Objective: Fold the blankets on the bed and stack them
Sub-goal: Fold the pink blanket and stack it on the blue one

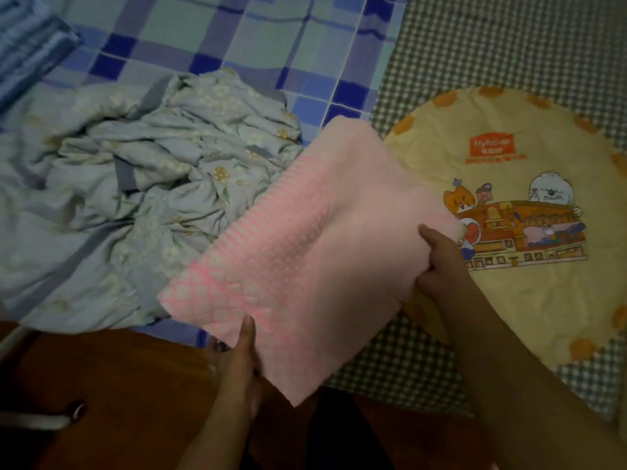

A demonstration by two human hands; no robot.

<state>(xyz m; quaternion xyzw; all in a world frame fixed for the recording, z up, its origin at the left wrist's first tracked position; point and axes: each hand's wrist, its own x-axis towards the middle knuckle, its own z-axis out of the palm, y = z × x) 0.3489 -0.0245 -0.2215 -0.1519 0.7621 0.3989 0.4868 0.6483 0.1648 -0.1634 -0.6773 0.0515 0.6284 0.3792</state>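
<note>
Holding a folded pink blanket [315, 245] between both hands, the person keeps it tilted above the near edge of the bed. The left hand [239, 361] grips its lower edge, thumb pressed flat on top and fingers tucked beneath. The right hand [441, 259] pinches the right-hand edge, thumb over the cloth and fingers curled under it. The blanket's left part carries a raised diamond weave with brighter pink lines; the rest is plain. To its left a grey-blue floral blanket [129, 184] lies crumpled and unfolded on the blue plaid sheet [271, 45]. To its right a yellow cartoon-printed blanket [529, 184] rests flat on a green-checked cloth [509, 45], partly overlapped by the pink one. A striped blue fabric [30, 49] sits at the far left corner.
</note>
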